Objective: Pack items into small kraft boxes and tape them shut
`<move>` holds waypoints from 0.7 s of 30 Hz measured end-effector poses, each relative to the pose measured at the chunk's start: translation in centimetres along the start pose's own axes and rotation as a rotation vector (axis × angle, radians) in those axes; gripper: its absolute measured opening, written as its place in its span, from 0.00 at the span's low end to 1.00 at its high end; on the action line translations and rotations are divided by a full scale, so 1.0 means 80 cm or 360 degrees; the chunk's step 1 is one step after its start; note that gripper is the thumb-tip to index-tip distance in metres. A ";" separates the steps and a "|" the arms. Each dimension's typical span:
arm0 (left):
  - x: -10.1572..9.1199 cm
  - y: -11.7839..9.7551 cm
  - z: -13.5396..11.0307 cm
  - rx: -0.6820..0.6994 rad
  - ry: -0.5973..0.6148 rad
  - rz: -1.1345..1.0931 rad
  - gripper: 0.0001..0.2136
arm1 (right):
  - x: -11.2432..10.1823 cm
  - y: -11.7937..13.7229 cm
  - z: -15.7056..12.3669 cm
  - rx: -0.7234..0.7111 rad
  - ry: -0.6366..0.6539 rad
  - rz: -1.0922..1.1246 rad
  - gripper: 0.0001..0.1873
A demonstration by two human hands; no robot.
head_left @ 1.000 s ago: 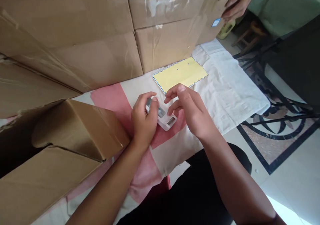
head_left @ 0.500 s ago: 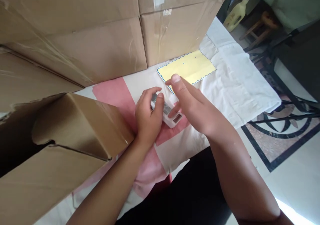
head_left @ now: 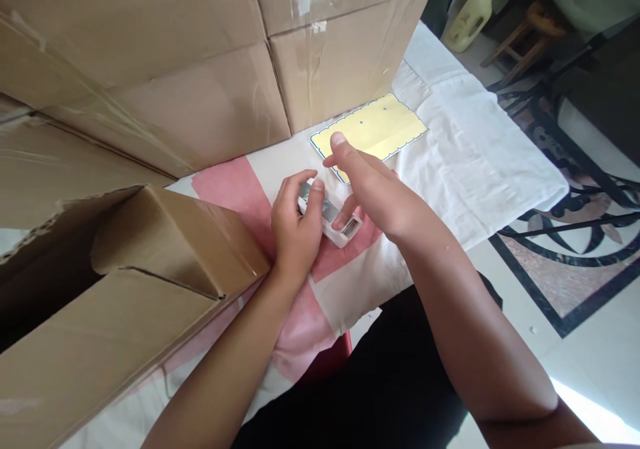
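Note:
Over the checked cloth, my left hand [head_left: 297, 226] is closed around a small white case [head_left: 330, 217] with a grey face, some green print and a little dark window at its near end. The left thumb lies along its upper side. My right hand [head_left: 367, 179] is at the case's other end, thumb raised and fingers apart. One right fingertip rests on or just over the face near the window; contact is hard to tell. Behind the right hand a yellow sheet [head_left: 375, 126] with a blue scalloped border lies on the cloth, partly covered by the thumb and fingers.
Large taped cardboard boxes [head_left: 200, 102] are stacked along the far side. An opened cardboard box [head_left: 165, 329] stands close at the left, beside my left forearm. White cloth [head_left: 475, 149] covers the right end. Beyond are a yellow jug [head_left: 467, 26] and a wooden stool [head_left: 525, 39] on the floor.
The view has shifted slightly. My right hand has moved a little left and its finger has shifted on the case's face. My left hand keeps its grip.

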State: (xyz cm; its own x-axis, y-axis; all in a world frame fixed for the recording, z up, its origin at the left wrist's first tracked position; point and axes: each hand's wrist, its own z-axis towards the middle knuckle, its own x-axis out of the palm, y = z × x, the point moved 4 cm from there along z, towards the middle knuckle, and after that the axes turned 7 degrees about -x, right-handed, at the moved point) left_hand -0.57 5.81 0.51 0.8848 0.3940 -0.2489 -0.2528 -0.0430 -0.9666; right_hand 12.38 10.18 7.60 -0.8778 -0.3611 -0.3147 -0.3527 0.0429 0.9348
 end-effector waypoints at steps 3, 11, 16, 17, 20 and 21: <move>0.000 0.001 0.000 -0.0003 0.0006 -0.0018 0.16 | 0.004 -0.003 -0.003 0.0100 0.0082 0.0083 0.30; 0.000 0.005 -0.001 0.0034 -0.0067 -0.0104 0.22 | 0.005 0.012 -0.007 0.0027 -0.0033 0.0213 0.28; 0.000 0.005 -0.001 0.0066 -0.0094 -0.0051 0.25 | 0.005 0.008 -0.012 -0.0060 -0.0083 0.0251 0.29; 0.000 0.004 -0.001 0.0076 -0.0104 -0.0042 0.25 | 0.005 0.007 -0.013 -0.0093 -0.0094 0.0270 0.29; 0.000 0.003 -0.001 0.0088 -0.0124 -0.0011 0.27 | 0.002 0.006 -0.019 -0.0193 -0.0126 0.0375 0.27; 0.000 0.002 -0.001 0.0087 -0.0128 -0.0003 0.27 | 0.002 0.007 -0.022 -0.0209 -0.0112 0.0414 0.26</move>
State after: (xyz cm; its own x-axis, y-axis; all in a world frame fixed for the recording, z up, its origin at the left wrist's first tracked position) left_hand -0.61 5.73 0.32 0.8515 0.4667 -0.2391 -0.2740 0.0071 -0.9617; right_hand 12.63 8.51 8.39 -0.9551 -0.2882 -0.0683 -0.0723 0.0032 0.9974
